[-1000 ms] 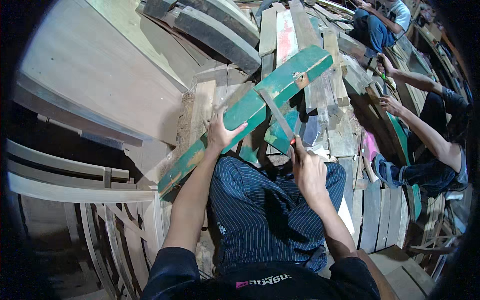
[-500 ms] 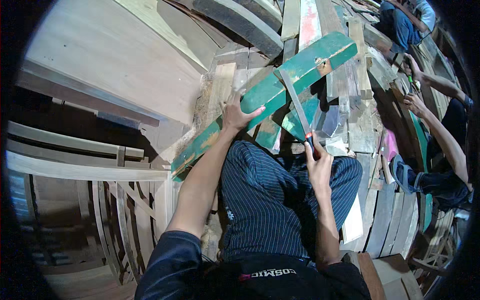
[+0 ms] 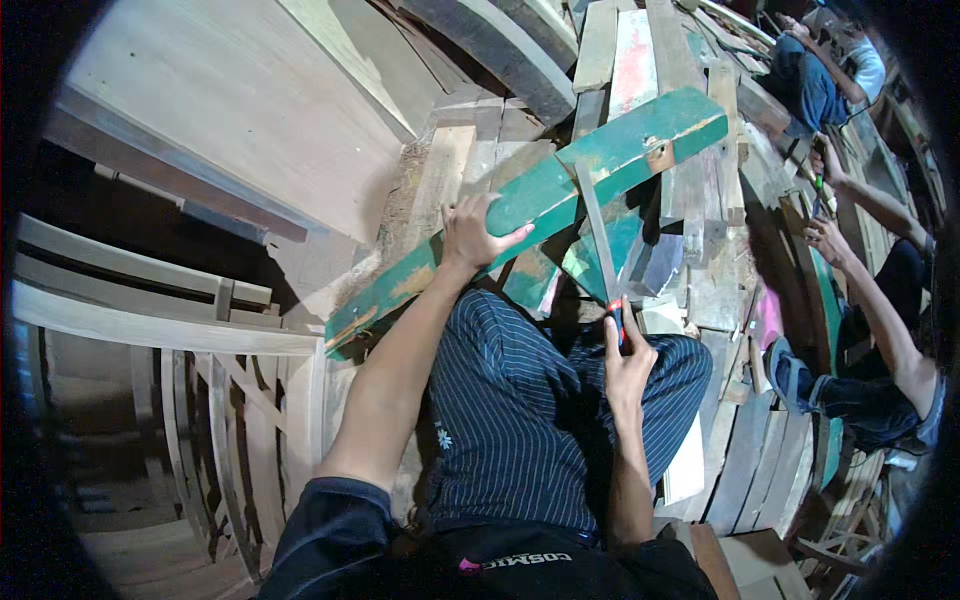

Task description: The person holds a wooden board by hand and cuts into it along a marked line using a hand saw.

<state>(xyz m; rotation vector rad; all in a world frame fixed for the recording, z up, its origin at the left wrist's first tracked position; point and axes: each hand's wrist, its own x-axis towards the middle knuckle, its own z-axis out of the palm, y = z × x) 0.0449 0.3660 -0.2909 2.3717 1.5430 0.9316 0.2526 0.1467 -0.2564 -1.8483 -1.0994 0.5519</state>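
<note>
A long green-painted wooden board (image 3: pixel 620 145) lies slantwise in front of me, its paint chipped and a bare patch near the far right end. My left hand (image 3: pixel 475 235) grips it around the middle, fingers over the far edge and thumb stretched along the face. Closed round a red and dark handle (image 3: pixel 615 318) is my right hand (image 3: pixel 628 365), above my right thigh. From that handle a long, narrow metal blade (image 3: pixel 597 230) reaches up to the board, its far end against the green wood. Whether it is a saw or a file, I cannot tell.
Loose planks (image 3: pixel 715 290) and green offcuts (image 3: pixel 530 275) lie beyond my knees. A big pale panel (image 3: pixel 230 110) stands at the left, above a slatted wooden frame (image 3: pixel 170 330). At the right, another person's hands (image 3: pixel 828 235) hold a green-handled tool; someone else sits farther back.
My right hand has drawn the bladed tool slightly toward me. The whole view has shifted a little; my left hand keeps its grip on the board.
</note>
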